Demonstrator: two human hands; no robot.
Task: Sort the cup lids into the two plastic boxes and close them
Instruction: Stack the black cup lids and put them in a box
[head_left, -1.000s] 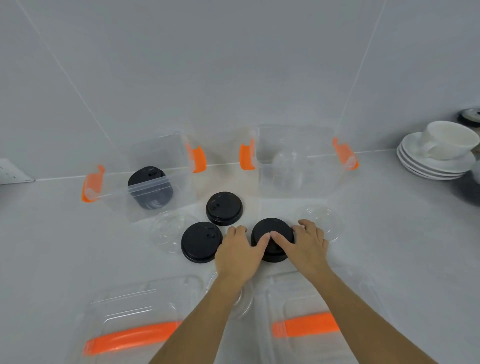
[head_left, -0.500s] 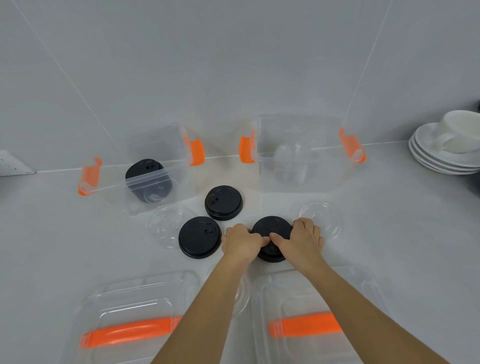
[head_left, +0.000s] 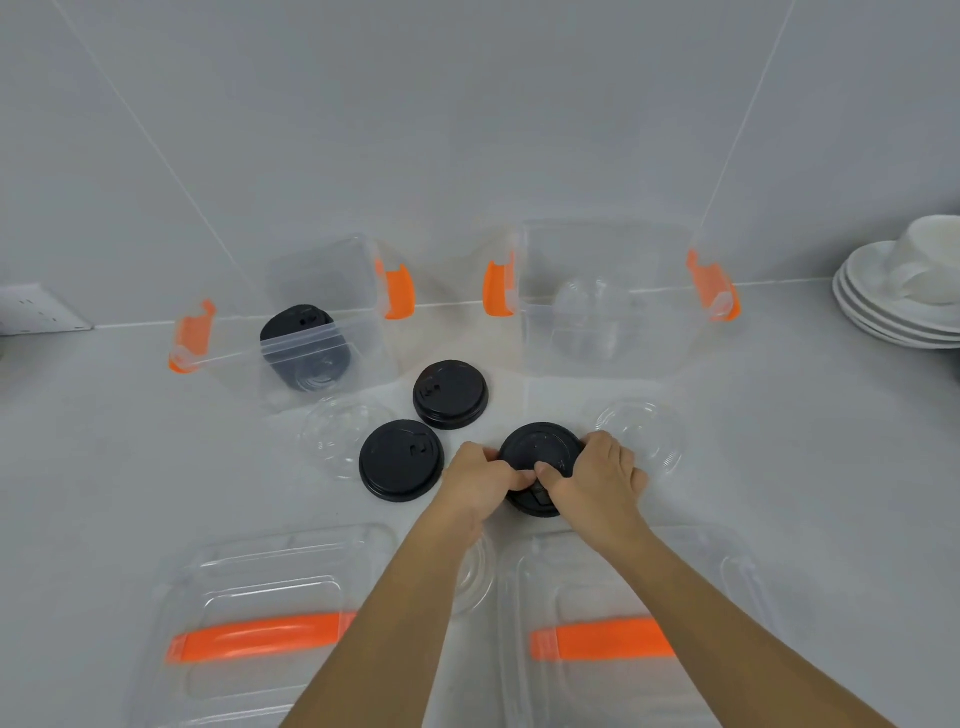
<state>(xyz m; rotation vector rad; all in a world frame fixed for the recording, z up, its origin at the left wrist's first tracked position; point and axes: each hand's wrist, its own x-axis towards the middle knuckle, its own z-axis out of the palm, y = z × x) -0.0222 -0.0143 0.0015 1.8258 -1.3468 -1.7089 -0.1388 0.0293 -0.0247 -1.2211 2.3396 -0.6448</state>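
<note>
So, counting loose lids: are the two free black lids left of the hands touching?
Apart: the head view shows pale counter between the far black lid and the near black lid.

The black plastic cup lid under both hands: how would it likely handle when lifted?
The black plastic cup lid looks thin and moulded, so probably light and slightly flexible. Its flat disc shape seems unlikely to roll. Both hands' grip pinches its rim, suggesting edges offer the easiest hold.

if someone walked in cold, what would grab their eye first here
Probably both hands, left hand and right hand, pinching one black lid at the counter's centre. Next, the orange latches on two clear boxes at the back, the left box already holding a black lid.
</note>
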